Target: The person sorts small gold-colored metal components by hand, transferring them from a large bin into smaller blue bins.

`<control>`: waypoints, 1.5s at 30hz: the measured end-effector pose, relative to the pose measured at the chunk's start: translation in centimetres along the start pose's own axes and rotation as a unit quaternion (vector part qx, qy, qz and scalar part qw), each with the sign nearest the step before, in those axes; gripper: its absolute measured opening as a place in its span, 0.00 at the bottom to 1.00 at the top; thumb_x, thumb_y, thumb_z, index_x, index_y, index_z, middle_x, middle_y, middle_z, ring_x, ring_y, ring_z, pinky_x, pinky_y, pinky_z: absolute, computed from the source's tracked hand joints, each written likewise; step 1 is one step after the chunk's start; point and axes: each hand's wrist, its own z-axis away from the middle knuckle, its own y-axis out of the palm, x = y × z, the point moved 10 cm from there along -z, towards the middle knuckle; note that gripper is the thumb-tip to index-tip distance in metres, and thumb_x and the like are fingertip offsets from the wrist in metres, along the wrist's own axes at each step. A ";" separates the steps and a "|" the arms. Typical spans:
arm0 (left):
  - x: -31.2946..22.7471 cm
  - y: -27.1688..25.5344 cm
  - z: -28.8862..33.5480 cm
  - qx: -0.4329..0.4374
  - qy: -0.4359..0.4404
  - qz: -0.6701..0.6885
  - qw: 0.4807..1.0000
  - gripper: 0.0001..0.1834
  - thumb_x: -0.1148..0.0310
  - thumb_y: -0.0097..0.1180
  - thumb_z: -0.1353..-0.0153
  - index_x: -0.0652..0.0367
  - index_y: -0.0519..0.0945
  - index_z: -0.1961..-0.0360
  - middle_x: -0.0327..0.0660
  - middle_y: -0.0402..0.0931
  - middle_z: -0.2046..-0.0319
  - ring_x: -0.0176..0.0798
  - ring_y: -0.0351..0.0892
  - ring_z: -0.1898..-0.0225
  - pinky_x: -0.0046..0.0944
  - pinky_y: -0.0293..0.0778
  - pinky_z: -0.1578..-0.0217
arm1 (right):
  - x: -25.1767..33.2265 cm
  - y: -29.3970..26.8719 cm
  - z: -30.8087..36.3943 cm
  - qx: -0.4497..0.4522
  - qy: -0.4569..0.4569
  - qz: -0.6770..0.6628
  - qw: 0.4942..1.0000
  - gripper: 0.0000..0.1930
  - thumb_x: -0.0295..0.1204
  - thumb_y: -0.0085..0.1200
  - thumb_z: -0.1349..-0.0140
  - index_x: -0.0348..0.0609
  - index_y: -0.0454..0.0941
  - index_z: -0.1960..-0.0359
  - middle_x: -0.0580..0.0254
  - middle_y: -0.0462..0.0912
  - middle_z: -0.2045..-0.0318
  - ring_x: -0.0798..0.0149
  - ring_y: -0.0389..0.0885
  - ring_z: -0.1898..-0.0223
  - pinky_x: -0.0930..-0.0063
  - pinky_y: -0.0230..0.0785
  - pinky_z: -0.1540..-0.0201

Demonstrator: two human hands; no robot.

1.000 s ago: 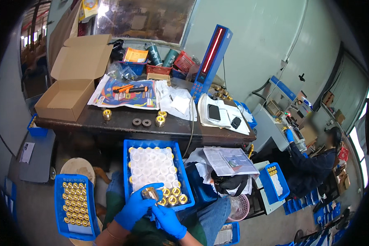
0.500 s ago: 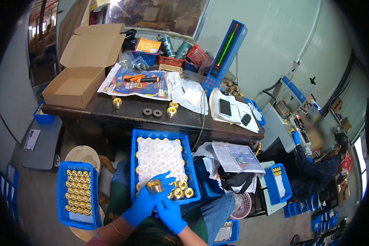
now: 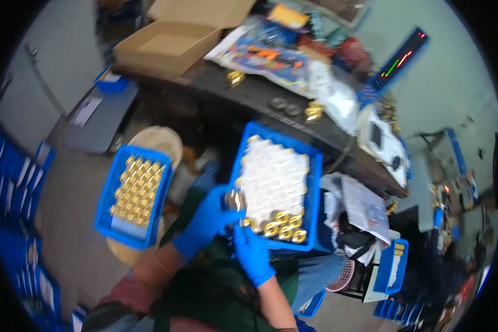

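My left hand (image 3: 207, 221), in a blue glove, is closed round a brass fitting (image 3: 235, 200), a short shiny ring, at the left edge of a blue crate (image 3: 314, 205). Just below it is my right hand (image 3: 253, 255), also gloved, with its blurred fingertips beside the left hand; whether they grip anything cannot be made out. White sheeting (image 3: 274, 177) with round bumps covers most of the crate's contents. Several bare brass fittings (image 3: 285, 231) stand uncovered at its near end. To the left, a second blue crate (image 3: 106, 202) on a round stool (image 3: 163, 145) holds rows of fittings.
On the dark table (image 3: 213, 77) are an open cardboard box (image 3: 166, 47), two dark rings (image 3: 285, 105), and more fittings (image 3: 314, 112). A blue column gauge (image 3: 395, 65) stands at its back right. Newspaper (image 3: 365, 207) lies right of the crate. A person (image 3: 434, 271) works at far right.
The view has swung left, so the table and crates appear shifted right and tilted. My left hand still holds the fitting, now at the crate's left edge. The gauge's bar turned from green to part red.
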 end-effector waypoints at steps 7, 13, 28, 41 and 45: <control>-1.7 -15.4 4.1 -0.141 -0.026 -0.294 0.945 0.27 0.72 0.55 0.50 0.59 0.65 0.47 0.46 0.70 0.54 0.41 0.69 0.52 0.40 0.65 0.51 | -7.3 -3.7 1.3 -0.092 0.237 -0.227 0.940 0.18 0.36 0.40 0.37 0.39 0.68 0.81 0.65 0.67 0.87 0.75 0.63 0.87 0.79 0.56 0.85; 12.9 -23.4 12.0 -0.066 -0.114 -0.613 0.779 0.25 0.65 0.51 0.47 0.60 0.65 0.47 0.56 0.67 0.52 0.54 0.69 0.53 0.42 0.66 0.53 | -7.4 -7.1 1.1 -0.192 0.178 -0.262 0.929 0.18 0.38 0.41 0.37 0.44 0.67 0.84 0.72 0.64 0.88 0.78 0.58 0.89 0.83 0.48 0.88; 17.2 -24.6 12.4 -0.108 -0.252 -0.528 0.804 0.22 0.66 0.39 0.40 0.64 0.61 0.46 0.58 0.69 0.55 0.55 0.72 0.57 0.45 0.68 0.59 | -7.9 -7.9 1.9 -0.173 0.222 -0.269 0.921 0.15 0.34 0.42 0.38 0.41 0.69 0.82 0.66 0.69 0.88 0.75 0.63 0.90 0.82 0.55 0.90; -0.3 14.3 -2.7 0.261 0.303 -0.482 0.780 0.20 0.68 0.48 0.48 0.54 0.71 0.51 0.51 0.71 0.56 0.49 0.73 0.59 0.42 0.69 0.59 | -8.5 -8.0 3.5 -0.159 0.222 -0.311 0.910 0.17 0.36 0.42 0.38 0.41 0.72 0.82 0.67 0.70 0.90 0.75 0.66 0.91 0.85 0.55 0.90; 3.7 17.7 -4.6 0.405 0.207 -0.494 0.741 0.21 0.68 0.46 0.47 0.51 0.70 0.49 0.51 0.73 0.60 0.49 0.75 0.62 0.42 0.71 0.62 | -9.0 -8.7 4.1 -0.163 0.205 -0.311 0.914 0.17 0.37 0.42 0.38 0.41 0.72 0.82 0.68 0.70 0.89 0.76 0.65 0.91 0.86 0.54 0.90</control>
